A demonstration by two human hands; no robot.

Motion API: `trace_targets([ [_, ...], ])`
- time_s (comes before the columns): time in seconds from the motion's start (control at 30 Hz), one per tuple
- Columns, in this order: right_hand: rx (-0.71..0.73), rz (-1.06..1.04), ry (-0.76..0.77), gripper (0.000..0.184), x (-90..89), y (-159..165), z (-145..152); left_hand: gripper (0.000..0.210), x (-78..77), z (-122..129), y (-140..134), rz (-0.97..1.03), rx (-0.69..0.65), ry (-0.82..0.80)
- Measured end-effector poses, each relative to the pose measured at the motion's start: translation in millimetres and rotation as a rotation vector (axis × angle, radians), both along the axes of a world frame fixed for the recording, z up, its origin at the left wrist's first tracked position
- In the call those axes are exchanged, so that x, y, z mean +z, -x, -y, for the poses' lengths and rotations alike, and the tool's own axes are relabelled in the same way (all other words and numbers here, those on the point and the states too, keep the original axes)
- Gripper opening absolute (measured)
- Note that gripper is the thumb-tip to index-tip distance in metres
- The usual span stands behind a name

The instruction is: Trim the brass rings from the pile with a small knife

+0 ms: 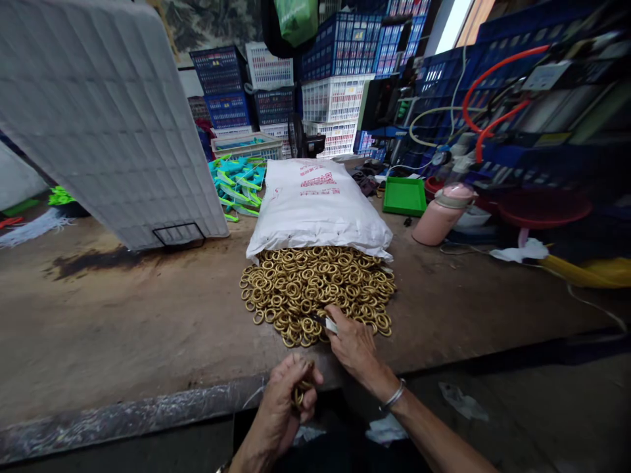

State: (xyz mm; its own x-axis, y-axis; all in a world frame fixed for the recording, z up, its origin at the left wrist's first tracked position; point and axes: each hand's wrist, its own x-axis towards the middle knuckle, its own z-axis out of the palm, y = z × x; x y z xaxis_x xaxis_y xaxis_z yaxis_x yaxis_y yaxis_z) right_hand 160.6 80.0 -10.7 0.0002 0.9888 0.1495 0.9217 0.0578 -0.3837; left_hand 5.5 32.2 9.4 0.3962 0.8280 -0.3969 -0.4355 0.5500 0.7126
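A heap of gold-coloured rings (pixel 315 289) spills over the tabletop from under a white printed sack (pixel 305 203). My left hand (pixel 288 391) is closed around several gold rings just off the table's front edge. At the near side of the heap, my right hand (pixel 352 341) pinches a small tool (pixel 326 322) with a whitish part and a dark, thin tip. That tip reaches in among the rings; its exact kind is too small to tell. A metal bracelet circles the right wrist.
A tall padded white panel (pixel 123 131) stands at the left. Turquoise and lime plastic pieces (pixel 239 184) lie beside the sack. A green tray (pixel 404 196), a pink bottle (pixel 444 213) and a red dish (pixel 542 207) are to the right. Stacked crates (pixel 340 46) fill the background.
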Motion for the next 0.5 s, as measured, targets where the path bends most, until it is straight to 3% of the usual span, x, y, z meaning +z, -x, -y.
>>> trace_targets([
  [0.3,-0.05,-0.11,-0.02,0.026,-4.7,-1,-1,0.023,-2.7,-4,2,0.139,0.022,0.133],
  [0.4,-0.043,-0.167,-0.019,0.026,-6.3,-3,-1,0.024,-5.7,-6,0,0.113,0.046,0.092],
  [0.5,-0.012,-0.231,-0.02,0.024,-5.6,-3,2,0.026,-5.2,-11,-5,-0.055,0.081,-0.024],
])
